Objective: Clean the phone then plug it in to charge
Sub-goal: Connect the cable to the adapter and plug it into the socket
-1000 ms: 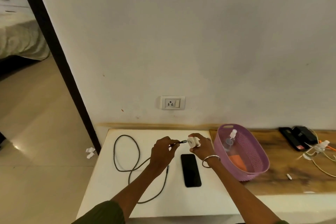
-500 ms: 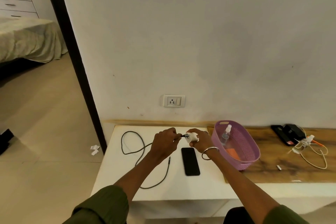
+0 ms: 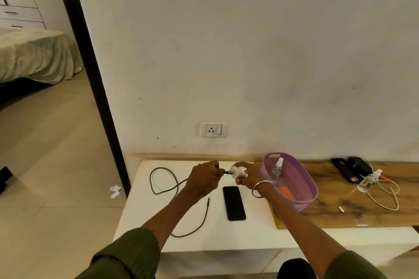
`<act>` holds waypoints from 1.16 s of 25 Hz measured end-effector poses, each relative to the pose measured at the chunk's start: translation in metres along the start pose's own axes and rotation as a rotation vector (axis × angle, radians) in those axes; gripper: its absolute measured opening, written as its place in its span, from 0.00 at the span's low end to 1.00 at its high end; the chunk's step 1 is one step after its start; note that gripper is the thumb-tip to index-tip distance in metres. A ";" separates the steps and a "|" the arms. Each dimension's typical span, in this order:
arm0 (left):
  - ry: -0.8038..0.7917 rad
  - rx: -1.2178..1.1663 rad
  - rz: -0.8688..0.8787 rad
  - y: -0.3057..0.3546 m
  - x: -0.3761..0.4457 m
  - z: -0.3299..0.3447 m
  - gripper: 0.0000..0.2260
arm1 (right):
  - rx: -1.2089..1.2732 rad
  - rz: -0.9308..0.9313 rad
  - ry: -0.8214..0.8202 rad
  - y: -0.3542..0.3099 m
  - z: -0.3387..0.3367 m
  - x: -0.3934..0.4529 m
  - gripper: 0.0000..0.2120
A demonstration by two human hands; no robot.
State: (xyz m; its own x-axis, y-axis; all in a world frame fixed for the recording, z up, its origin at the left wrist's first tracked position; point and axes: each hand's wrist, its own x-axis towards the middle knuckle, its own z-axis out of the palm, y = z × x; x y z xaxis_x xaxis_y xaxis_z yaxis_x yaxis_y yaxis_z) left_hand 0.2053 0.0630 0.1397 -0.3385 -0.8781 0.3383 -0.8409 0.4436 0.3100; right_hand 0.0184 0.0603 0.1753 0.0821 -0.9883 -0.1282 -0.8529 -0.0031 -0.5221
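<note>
Phone: flat glossy black slab, white table.

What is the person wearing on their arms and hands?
Both arms have olive-green sleeves pushed up near the elbows, so the forearms are bare. The right sleeve and left sleeve match. A thin, round silver metal bangle circles the right wrist. No gloves on either hand.

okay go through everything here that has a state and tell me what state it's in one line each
phone: flat on the white table, screen dark, no cable attached
charger adapter: held in right hand, not in the wall socket
cable: one end pinched in left hand, at the adapter; other end loose
spray bottle: upright in purple basket
</note>
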 end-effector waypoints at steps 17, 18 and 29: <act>-0.069 -0.019 -0.076 0.010 0.004 -0.002 0.13 | -0.013 -0.018 0.037 -0.003 0.001 -0.008 0.24; -0.068 -0.031 -0.091 0.011 0.005 -0.002 0.13 | -0.006 -0.021 0.048 -0.003 0.001 -0.008 0.23; 0.000 -0.136 -0.135 0.003 0.006 0.008 0.11 | 0.000 0.024 0.077 -0.006 0.010 0.005 0.22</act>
State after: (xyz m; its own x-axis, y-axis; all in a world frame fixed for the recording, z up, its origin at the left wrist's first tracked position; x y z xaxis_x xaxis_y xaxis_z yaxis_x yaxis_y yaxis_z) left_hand 0.1973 0.0575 0.1359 -0.2262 -0.9313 0.2854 -0.8140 0.3416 0.4698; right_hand 0.0286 0.0564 0.1694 0.0223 -0.9969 -0.0756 -0.8540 0.0203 -0.5199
